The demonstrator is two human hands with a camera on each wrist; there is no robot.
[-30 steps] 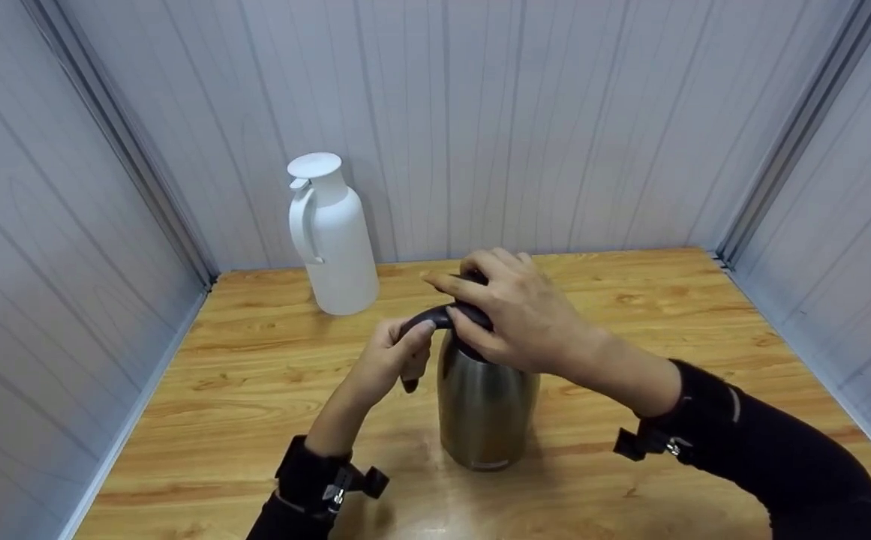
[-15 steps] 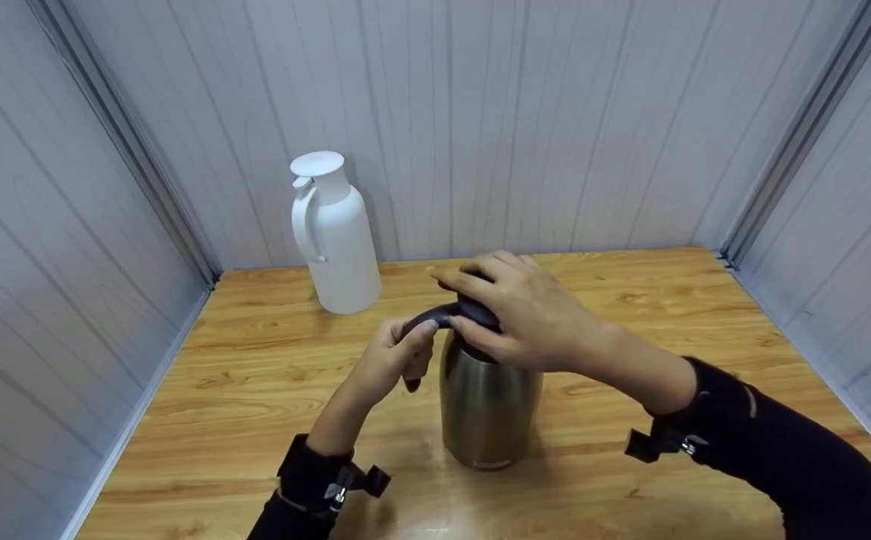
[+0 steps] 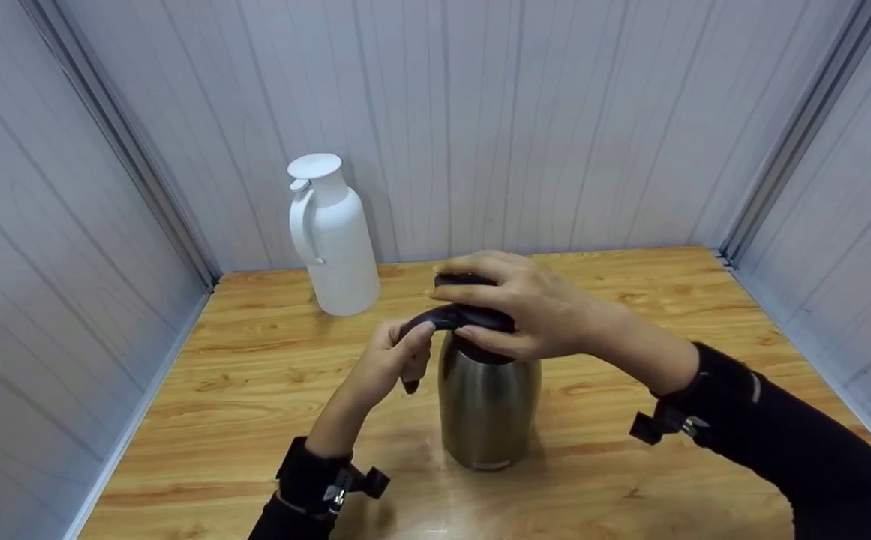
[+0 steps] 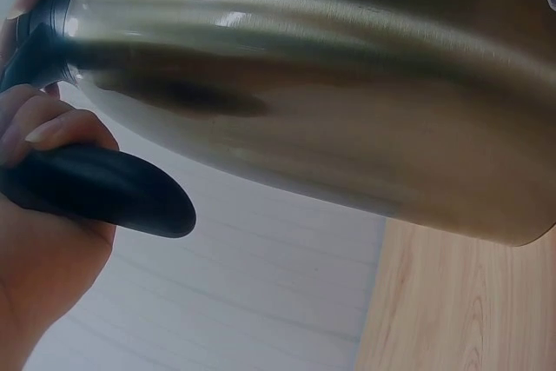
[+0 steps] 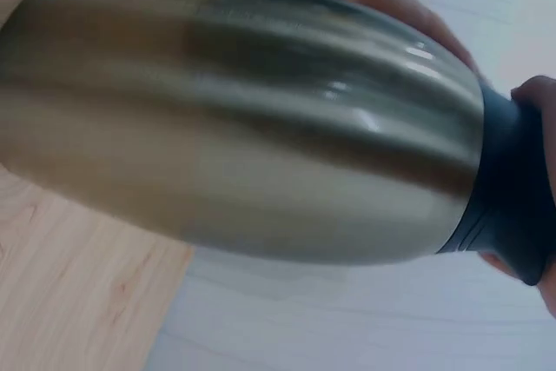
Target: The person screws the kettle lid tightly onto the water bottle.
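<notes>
Steel flask point(image 3: 486, 409) is standing upright on the wooden surface point(image 3: 630, 465), a little below the centre of the head frame, its brushed body filling most of both wrist views. Left hand point(image 3: 394, 360) is reaching in from the lower left and wrapping its fingers point(image 4: 52, 128) round the flask's dark handle point(image 3: 424, 324), which is arching out of the black collar toward the left of the frame; in the left wrist view the handle's rounded lower end point(image 4: 130, 197) is poking out past the curled fingers. Right hand point(image 3: 525, 311) is coming in from the lower right and sitting over the top of the flask, fingers and thumb closing round the black lid point(image 3: 473, 315), so that only the lid's front edge and a sliver of its top are showing. In the right wrist view the lid point(image 5: 508, 206) is sitting at the right of the frame with fingertips point(image 5: 534, 97) pressing on its edge. White jug point(image 3: 332, 236) with a flat cap and a loop handle is standing upright in the upper left of the frame, near the back wall point(image 3: 555, 112) and well apart from the flask and both hands.
</notes>
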